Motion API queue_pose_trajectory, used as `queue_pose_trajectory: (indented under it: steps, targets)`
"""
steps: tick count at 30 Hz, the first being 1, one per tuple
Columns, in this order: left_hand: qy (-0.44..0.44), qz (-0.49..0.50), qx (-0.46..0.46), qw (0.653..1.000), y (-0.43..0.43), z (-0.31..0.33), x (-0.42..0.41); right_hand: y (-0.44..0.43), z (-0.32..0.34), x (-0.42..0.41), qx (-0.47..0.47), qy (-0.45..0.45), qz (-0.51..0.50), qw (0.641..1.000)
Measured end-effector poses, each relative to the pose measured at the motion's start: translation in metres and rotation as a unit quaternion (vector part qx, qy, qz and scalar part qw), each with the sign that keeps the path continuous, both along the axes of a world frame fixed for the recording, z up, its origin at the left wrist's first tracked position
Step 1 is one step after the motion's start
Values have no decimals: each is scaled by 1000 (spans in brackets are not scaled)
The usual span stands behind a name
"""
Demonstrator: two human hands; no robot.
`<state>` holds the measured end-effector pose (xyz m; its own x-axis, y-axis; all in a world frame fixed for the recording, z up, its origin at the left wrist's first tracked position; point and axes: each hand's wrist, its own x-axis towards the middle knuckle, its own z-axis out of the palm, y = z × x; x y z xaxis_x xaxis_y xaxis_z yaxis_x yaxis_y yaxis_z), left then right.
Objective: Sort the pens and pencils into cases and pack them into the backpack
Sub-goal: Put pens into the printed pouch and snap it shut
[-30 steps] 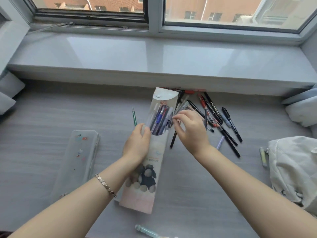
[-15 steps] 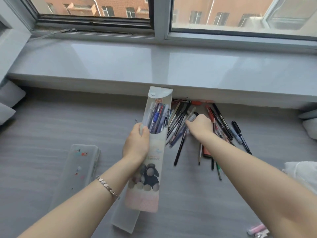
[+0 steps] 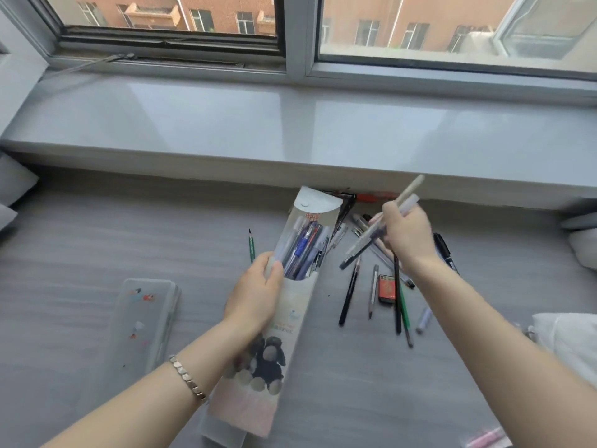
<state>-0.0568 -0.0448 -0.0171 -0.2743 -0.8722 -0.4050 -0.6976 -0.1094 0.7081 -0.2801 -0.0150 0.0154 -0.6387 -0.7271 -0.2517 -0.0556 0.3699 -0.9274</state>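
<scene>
Grey wood-grain surface (image 3: 80, 247) runs beneath a glossy sill (image 3: 290, 124) and window (image 3: 452, 27). We count two cases: our left hand (image 3: 255, 295) grips the sheep-printed case (image 3: 294, 318), pens (image 3: 303, 247) standing inside, while the clear case (image 3: 145, 321) lies flat to its left. Our right hand (image 3: 407, 234) clutches at least two pale pens (image 3: 403, 197) above the loose pile (image 3: 349, 294).
</scene>
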Motion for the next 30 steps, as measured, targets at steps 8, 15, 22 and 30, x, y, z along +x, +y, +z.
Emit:
queue_pose_trajectory:
  steps: [8, 15, 22, 30]
  targets:
    - [4, -133, -11, 991, 35, 14, -18, 44, 29, 30, -34, -2, 160, 986]
    - [-24, -159, -38, 986, 46, 20, -27, 59, 12, 36, -118, -103, 27, 987]
    - [25, -133, -37, 990, 49, 23, -32, 60, 1, 37, -116, 146, 41, 982]
    - [49, -110, -36, 992, 50, 15, -31, 60, -10, 33, -57, 330, 167, 927]
